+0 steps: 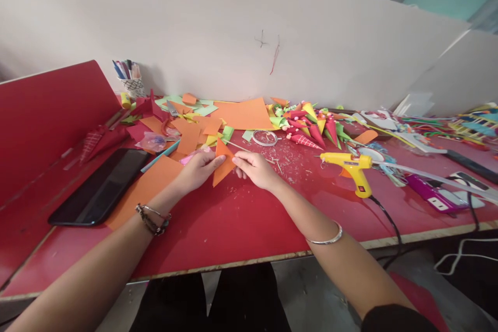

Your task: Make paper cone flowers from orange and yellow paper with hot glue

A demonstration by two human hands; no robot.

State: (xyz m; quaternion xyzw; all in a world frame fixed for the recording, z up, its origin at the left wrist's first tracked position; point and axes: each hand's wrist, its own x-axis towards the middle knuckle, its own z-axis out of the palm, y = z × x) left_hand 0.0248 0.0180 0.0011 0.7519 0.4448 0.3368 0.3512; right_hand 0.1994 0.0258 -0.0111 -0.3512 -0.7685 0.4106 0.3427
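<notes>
An orange piece of folded paper [223,166], roughly triangular, is held up between my two hands over the red table. My left hand [198,170] pinches its left side between thumb and fingers. On the right side, my right hand [254,168] grips the paper's edge the same way. Just behind the hands lie orange paper scraps [189,137] and a clear tape-like ring [265,138]. Beneath my left forearm rests a larger orange sheet [155,181].
A black phone [101,187] lies at the left. Small coloured paper cones [307,124] are heaped at the back. To the right sit a yellow glue gun [352,166], its cable over the table edge, and a purple power strip [433,194]. A pen cup [132,84] stands by the wall.
</notes>
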